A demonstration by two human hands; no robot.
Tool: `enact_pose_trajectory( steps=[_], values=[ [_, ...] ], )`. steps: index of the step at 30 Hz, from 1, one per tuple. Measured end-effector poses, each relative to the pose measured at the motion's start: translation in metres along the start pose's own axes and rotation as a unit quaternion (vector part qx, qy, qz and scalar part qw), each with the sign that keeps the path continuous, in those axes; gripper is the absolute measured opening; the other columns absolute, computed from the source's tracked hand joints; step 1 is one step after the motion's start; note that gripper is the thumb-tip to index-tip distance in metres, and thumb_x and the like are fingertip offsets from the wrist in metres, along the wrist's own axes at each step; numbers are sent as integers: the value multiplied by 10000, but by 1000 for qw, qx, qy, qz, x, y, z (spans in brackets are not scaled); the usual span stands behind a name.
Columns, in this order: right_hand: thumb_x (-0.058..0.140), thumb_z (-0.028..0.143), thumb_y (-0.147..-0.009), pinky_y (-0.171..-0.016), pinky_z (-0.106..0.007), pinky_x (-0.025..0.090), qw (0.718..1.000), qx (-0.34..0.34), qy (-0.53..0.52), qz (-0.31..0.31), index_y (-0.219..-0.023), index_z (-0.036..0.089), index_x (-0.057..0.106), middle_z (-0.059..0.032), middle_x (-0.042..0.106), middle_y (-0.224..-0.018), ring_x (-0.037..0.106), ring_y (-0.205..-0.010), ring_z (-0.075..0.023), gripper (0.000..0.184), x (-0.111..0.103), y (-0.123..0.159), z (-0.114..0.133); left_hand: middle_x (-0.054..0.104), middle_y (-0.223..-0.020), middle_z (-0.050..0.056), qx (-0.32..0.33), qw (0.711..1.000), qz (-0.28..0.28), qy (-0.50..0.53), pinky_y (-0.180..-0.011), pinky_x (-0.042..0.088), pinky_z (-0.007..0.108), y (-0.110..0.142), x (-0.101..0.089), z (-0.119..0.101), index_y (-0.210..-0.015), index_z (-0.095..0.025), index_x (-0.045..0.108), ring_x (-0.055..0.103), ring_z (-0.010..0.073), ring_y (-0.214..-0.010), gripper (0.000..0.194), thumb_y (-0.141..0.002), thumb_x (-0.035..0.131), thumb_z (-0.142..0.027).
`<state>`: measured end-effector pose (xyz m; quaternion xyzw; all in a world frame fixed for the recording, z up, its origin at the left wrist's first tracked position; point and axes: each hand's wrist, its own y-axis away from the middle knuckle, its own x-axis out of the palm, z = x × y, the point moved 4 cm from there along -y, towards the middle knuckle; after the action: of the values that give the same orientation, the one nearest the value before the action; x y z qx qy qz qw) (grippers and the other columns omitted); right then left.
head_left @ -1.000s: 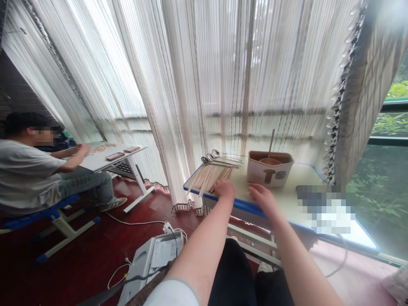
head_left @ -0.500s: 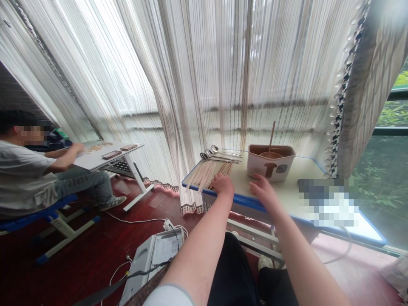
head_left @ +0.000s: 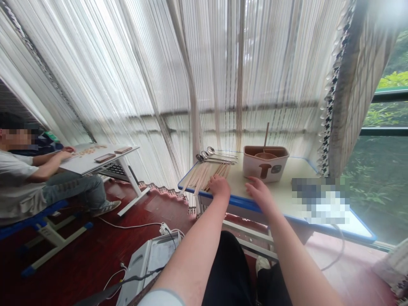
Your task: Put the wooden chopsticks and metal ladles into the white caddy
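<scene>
On the desk lies a spread of pale wooden chopsticks (head_left: 198, 177). My left hand (head_left: 219, 186) is at the right side of the bunch, its bent fingers closed on the near ends of some darker chopsticks (head_left: 224, 170). How many it grips is hidden. My right hand (head_left: 259, 192) hovers or rests by the desk's front edge, fingers apart and holding nothing. Just behind it stands a white and brown utensil caddy (head_left: 249, 166) with compartments; one thin brown stick (head_left: 267, 134) rises from it. Several metal ladles and skimmers (head_left: 211, 151) lie beyond the chopsticks.
The blue-edged desk (head_left: 296, 168) stands against a sheer curtain (head_left: 216, 85). Blurred-out items (head_left: 321, 199) lie on its right. At left, a person (head_left: 19, 178) sits at a white table (head_left: 86, 163). A grey case (head_left: 149, 259) and cables are on the red floor.
The view has swung slightly to the right, so everything sits a little further left. Both hands keep nearly the same places, and the seated person's hands have shifted a little.
</scene>
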<state>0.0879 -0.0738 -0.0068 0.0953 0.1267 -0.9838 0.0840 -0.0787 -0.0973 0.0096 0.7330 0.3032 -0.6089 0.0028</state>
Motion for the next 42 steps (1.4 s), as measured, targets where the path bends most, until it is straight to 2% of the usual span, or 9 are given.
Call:
enact_pose_trajectory(
  steps=[7, 21, 25, 29, 32, 35, 39, 42],
  values=[
    [529, 432, -761, -642, -303, 500, 1000, 3, 0, 7, -1078, 187, 574, -76, 660, -883, 619, -766, -196, 403, 0, 0, 1, 562, -1060, 189, -14, 1000, -25, -7, -824, 381, 420, -2, 3, 1, -977, -80, 655, 460, 301, -1028, 313, -852, 386, -182],
    [543, 420, -749, -613, -297, 495, 999, -12, -29, -5, -1011, 196, 601, -67, 668, -836, 618, -745, -198, 349, 0, -3, -3, 588, -990, 163, -2, 997, -67, -29, -797, 405, 402, 1, 4, 4, -915, -118, 679, 502, 279, -960, 313, -851, 378, -174],
    [561, 398, -745, -624, -297, 489, 1000, -3, -20, 16, -992, 187, 613, -61, 667, -836, 605, -715, -183, 329, 4, -6, -4, 588, -991, 156, 2, 996, -79, -30, -799, 399, 402, 2, 3, 5, -908, -120, 675, 498, 283, -964, 323, -858, 360, -170],
    [591, 346, -726, -603, -265, 464, 999, 2, -5, 44, -947, 174, 622, -41, 654, -778, 567, -659, -146, 282, 3, -7, 0, 585, -1006, 158, 9, 997, -73, -22, -811, 388, 407, 3, 5, 5, -923, -127, 672, 491, 287, -985, 328, -862, 355, -178],
    [589, 309, -724, -581, -245, 454, 997, 33, -46, 51, -940, 158, 612, -31, 635, -739, 539, -603, -116, 265, -3, -6, 1, 582, -1022, 163, 9, 997, -72, -16, -817, 382, 413, 3, 7, 5, -925, -128, 673, 489, 292, -998, 328, -864, 357, -191],
    [581, 304, -729, -593, -236, 464, 995, 34, -80, 40, -944, 154, 607, -30, 627, -740, 552, -622, -112, 263, -6, -6, 0, 587, -1029, 162, 8, 998, -67, -17, -829, 383, 415, 4, 7, 5, -914, -128, 676, 495, 289, -1000, 323, -864, 365, -197],
    [578, 297, -720, -579, -222, 472, 998, 27, -53, 35, -948, 144, 602, -35, 632, -755, 565, -622, -109, 276, -4, -10, -3, 596, -1036, 165, 27, 998, -44, -40, -831, 397, 407, 6, 2, 2, -954, -108, 666, 507, 287, -1021, 331, -874, 351, -168],
    [529, 283, -742, -604, -224, 487, 999, 23, -30, 34, -982, 133, 590, -52, 646, -777, 591, -648, -117, 290, -4, -14, -5, 619, -992, 158, 59, 996, -18, -59, -822, 413, 369, 6, -4, 0, -953, -96, 667, 535, 261, -1013, 325, -853, 358, -85]
  ],
)
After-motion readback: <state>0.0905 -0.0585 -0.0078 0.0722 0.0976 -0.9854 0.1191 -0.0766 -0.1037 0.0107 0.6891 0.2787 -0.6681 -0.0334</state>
